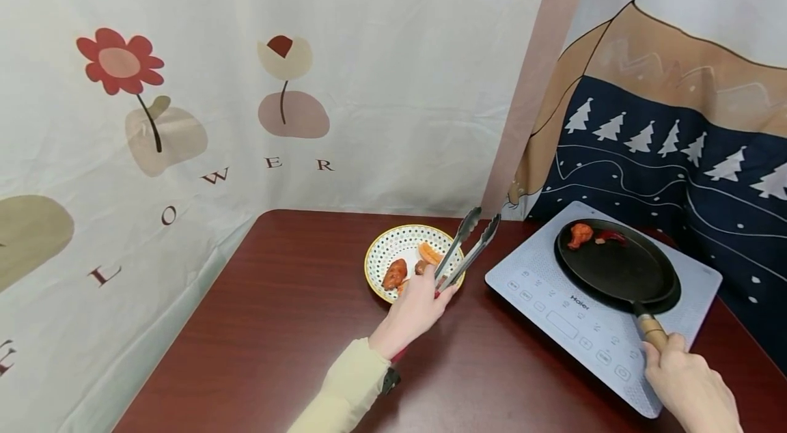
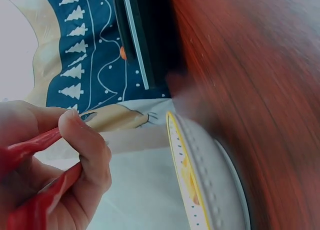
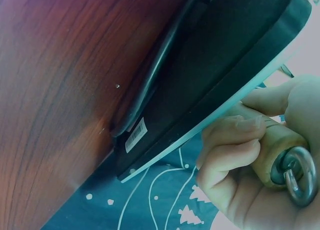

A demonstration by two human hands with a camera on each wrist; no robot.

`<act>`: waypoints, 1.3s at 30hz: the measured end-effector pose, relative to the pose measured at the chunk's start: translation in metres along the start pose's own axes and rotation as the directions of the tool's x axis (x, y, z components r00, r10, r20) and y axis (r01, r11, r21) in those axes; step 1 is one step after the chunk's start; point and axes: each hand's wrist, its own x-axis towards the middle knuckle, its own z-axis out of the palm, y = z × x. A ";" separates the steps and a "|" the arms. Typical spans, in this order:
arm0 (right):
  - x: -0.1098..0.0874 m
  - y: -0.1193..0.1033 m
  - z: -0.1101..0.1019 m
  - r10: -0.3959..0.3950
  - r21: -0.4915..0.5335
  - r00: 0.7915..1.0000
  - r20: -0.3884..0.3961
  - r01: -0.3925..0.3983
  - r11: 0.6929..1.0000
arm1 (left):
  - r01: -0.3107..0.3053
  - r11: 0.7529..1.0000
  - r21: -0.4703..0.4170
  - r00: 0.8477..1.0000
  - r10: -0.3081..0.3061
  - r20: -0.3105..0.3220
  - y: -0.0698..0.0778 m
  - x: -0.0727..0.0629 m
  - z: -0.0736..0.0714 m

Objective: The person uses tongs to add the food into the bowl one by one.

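Observation:
My left hand [image 1: 413,315] holds metal tongs [image 1: 472,257] by their red handles [image 2: 37,142]. The tongs' tips point up and right, spread apart with nothing between them, over the right side of a dotted plate [image 1: 376,252] with a yellow rim. On that plate lie a browned piece of chicken [image 1: 395,274] and an orange piece of food [image 1: 430,253]. My right hand [image 1: 695,378] grips the wooden handle [image 3: 280,142] of a black frying pan [image 1: 621,269]. Inside the pan, toward its far left, are an orange-red piece of food [image 1: 580,235] and a dark red one [image 1: 610,236].
Under the pan is a white induction cooktop [image 1: 541,303] with touch controls, at the table's right. The dark red-brown table [image 1: 277,324] extends to the left of the plate. A printed curtain [image 1: 393,78] hangs behind the table and along its sides.

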 end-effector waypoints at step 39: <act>0.001 0.010 -0.007 -0.107 0.014 0.992 0.061 0.107 0.994 | 0.168 0.939 0.300 0.978 -0.196 0.066 -0.057 -0.058 -0.068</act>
